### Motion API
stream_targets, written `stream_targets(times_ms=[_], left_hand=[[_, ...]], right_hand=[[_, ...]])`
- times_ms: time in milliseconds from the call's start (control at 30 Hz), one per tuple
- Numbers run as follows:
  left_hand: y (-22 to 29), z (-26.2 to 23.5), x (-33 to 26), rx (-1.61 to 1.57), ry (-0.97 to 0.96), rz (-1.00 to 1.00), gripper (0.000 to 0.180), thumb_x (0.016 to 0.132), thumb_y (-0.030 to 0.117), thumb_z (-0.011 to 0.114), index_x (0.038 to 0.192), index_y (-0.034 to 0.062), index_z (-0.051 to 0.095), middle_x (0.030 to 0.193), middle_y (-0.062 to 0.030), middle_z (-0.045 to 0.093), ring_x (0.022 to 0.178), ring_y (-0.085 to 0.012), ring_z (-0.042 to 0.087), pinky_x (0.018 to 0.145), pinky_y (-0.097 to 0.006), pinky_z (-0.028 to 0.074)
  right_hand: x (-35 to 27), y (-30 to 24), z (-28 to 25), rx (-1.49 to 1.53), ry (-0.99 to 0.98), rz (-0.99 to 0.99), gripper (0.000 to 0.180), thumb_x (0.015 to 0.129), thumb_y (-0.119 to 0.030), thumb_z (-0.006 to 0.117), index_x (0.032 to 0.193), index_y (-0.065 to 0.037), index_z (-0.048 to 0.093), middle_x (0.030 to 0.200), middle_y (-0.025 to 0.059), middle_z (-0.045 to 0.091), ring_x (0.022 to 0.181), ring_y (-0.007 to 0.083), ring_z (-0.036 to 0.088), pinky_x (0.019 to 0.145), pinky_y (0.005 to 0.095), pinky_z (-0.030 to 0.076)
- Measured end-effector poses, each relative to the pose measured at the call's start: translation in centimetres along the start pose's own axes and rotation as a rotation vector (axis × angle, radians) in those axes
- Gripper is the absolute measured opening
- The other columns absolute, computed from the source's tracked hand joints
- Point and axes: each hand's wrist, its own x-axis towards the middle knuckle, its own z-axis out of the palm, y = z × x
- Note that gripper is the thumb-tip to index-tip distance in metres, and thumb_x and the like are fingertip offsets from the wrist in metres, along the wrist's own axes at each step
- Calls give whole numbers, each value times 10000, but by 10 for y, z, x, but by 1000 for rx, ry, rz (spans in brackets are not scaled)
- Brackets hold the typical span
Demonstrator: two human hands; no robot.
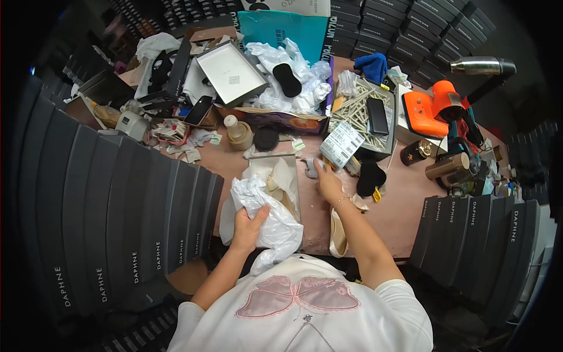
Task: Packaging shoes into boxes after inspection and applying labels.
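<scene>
Surveying the table: we find a pinkish-brown table (402, 193), crowded along its far side.
Dark boxes: we note a left stack (117, 211) and a right stack (475, 234) flanking the work area.
Open box: we place the pale-lined open box (287, 159) left of the right fingers; the left hand is nearer. A cream item (284, 185) lies inside; we cannot tell whether it is shoe or paper.
White wrap: we see crumpled white wrap (281, 227) across the near part of that box, trailing toward the wearer.
Pale shoe: we locate the pale shoe (338, 234) at the near edge, bodyward of the right fingers, long axis running from the body outward. The right hand is nearer; this bearing we judge the one that counts.
Left hand: we record the left hand (249, 227) gripping the wrap, thumb on top, other fingers largely hidden.
Right hand: we observe the right hand (328, 183) with fingertips gathered at the wad; we cannot confirm a pinch.
Grey wad: we log a small grey wad (311, 169) beside those fingertips.
</scene>
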Motion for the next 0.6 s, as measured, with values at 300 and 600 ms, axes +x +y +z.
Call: stream_targets(times_ms=[300, 600], left_hand=[[-14, -19, -12, -169, 132, 20, 218, 887, 134, 649, 1038, -16, 607, 966, -40, 637, 827, -88, 590, 736, -242, 484], [16, 17, 33, -210, 180, 227, 261, 831, 157, 729, 997, -10, 618, 896, -36, 651, 750, -77, 591, 661, -238, 492]], right_hand=[[68, -111, -127, 105, 237, -425, 363, 761, -62, 622, 1104, -123, 524, 934, 142, 573, 782, 355, 605, 641, 445, 491], [14, -159, -148, 641, -336, -636, 524, 789, -310, 741, 1168, 4, 563, 864, 136, 648, 733, 204, 623, 666, 323, 488]])
